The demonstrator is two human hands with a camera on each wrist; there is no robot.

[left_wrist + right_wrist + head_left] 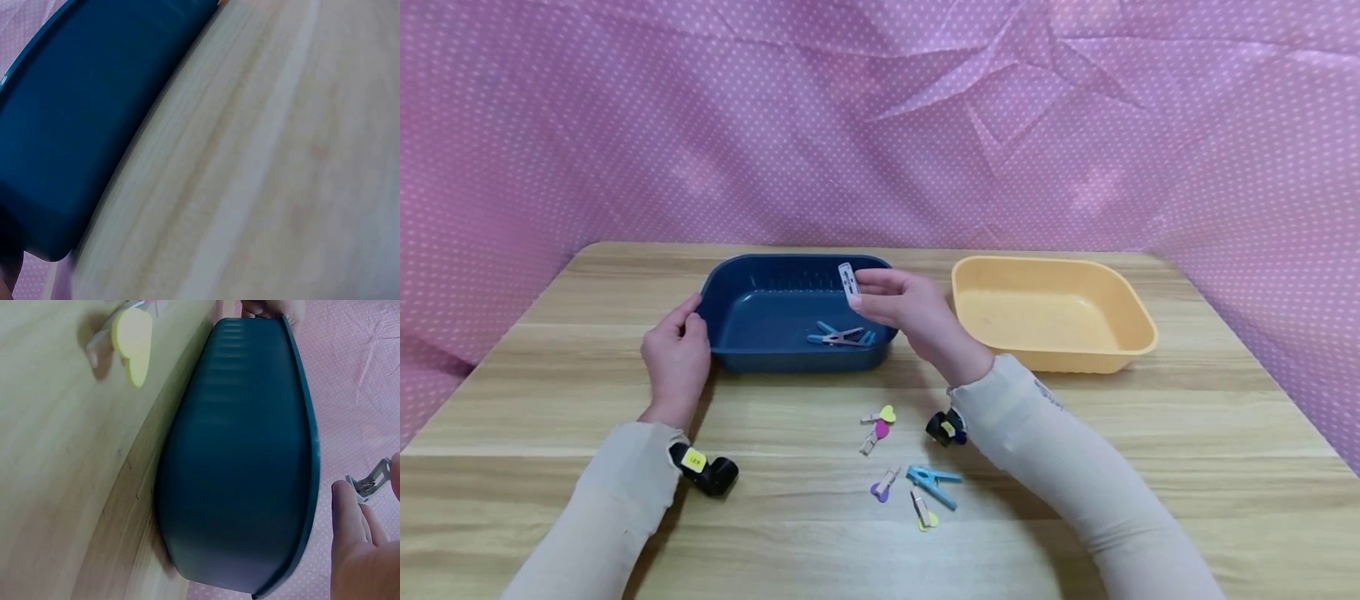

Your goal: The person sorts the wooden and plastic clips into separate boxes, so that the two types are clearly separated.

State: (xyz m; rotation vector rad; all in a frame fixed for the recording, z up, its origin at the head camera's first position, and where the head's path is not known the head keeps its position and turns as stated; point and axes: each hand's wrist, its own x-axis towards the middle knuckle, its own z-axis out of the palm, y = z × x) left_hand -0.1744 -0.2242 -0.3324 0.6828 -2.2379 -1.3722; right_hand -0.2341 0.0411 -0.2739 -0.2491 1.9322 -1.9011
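With thumb and fingers, my left hand (677, 354) grips the left rim of a dark blue plastic basin (805, 360). Above the basin's right side, my right hand (921, 317) pinches a light grey clothespin (848, 282) between thumb and fingertips. The right wrist view shows this clothespin (369, 484) tilted, beyond the basin rim. Inside the basin lie blue and pale clothespins (842, 336), overlapping near the front right. The left wrist view has mostly the basin's outer wall (94, 119); the left fingers are largely hidden there.
A yellow basin (1052, 360) stands to the right. On the wooden table in front lie a blue clothespin (931, 483) and several small wooden clips with hearts, including a pink heart (882, 429) and a purple heart (880, 493). Pink dotted cloth (880, 125) hangs behind the table.
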